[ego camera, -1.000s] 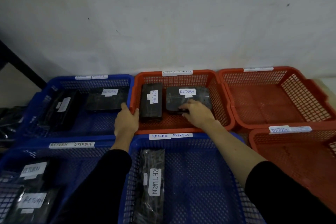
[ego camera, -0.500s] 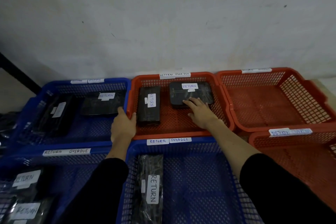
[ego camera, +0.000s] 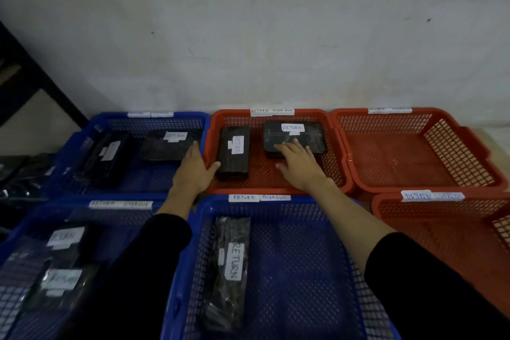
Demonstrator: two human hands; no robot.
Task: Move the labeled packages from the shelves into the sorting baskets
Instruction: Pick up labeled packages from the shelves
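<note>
A plain whitish wall (ego camera: 248, 36) is filling the upper half of the view. Small dark specks and faint scratches are showing on it, mostly toward the upper right. Dim, uneven light is leaving the left part in shadow. At the far left, a dark frame (ego camera: 36, 85) is slanting down along the wall; what it belongs to is unclear.

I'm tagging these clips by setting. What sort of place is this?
Probably a storeroom or returns-sorting corner. Blue baskets and red mesh baskets sit in rows on the floor against a bare white wall, their rims taped with "RETURN OVERDUE" tags, and they hold black wrapped packages labelled "RETURN".
</note>
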